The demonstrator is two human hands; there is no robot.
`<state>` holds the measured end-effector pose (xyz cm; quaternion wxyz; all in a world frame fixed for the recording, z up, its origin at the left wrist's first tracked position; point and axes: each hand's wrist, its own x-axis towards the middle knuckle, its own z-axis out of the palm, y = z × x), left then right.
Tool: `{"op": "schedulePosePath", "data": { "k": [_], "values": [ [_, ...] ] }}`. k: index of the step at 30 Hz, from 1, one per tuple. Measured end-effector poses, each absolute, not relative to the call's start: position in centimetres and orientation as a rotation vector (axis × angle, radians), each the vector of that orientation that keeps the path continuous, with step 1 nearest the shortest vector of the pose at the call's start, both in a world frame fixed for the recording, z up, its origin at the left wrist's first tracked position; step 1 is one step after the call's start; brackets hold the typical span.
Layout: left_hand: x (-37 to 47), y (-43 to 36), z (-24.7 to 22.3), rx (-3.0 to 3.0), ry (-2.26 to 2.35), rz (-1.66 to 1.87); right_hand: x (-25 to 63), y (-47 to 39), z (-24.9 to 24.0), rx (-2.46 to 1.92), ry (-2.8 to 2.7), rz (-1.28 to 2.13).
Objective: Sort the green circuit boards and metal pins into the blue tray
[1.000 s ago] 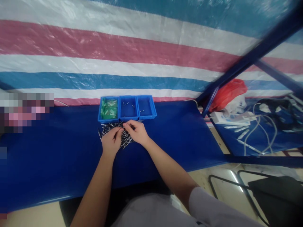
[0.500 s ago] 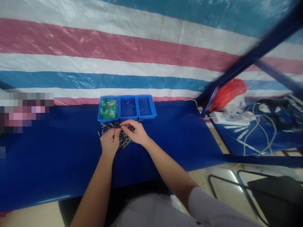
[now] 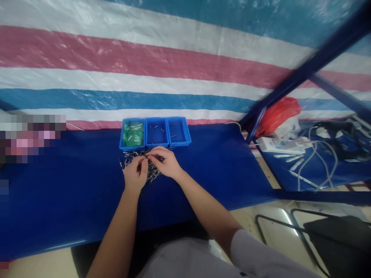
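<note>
A heap of thin, dark and silvery metal pins lies on the blue table. Over it my left hand is closed, thumb against fingers. My right hand is also closed in a pinch, its fingertips meeting those of the left. Whatever sits between the fingertips is too small to make out. Just behind the heap stand three blue bins in a row. The left bin holds green bags with pale pieces inside. A few pins lie in the middle bin and one in the right bin.
The blue tabletop spreads to both sides. Behind it hangs a striped plastic sheet. On the right are a blue metal frame, a red bag, a white power strip with cables and a chair. A blurred patch covers the far left.
My hands stay over the heap, fingertips together. The left hand has shifted very slightly, its thumb and fingers bending a little differently. The bins look the same.
</note>
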<state>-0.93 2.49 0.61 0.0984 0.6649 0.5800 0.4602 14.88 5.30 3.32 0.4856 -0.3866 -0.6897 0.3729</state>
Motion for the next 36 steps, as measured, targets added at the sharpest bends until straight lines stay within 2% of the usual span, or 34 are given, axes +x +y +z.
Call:
{"op": "schedulePosePath", "data": {
  "k": [12,20,33,36],
  "values": [
    [-0.37,2.83,0.52,1.978,1.751,1.402,14.65,5.93,2.69,-0.901,-1.312,1.413],
    [-0.64,2.72,0.35,1.968,1.741,1.423,15.03,5.61,3.34,-0.987,-1.529,1.169],
    [-0.55,2.51,0.76,1.942,1.731,1.415,15.30,5.61,3.32,-0.914,-1.600,1.320],
    [-0.70,2.57,0.57,1.958,1.748,1.381,15.15,5.45,3.33,-0.951,-1.637,1.225]
  ]
}}
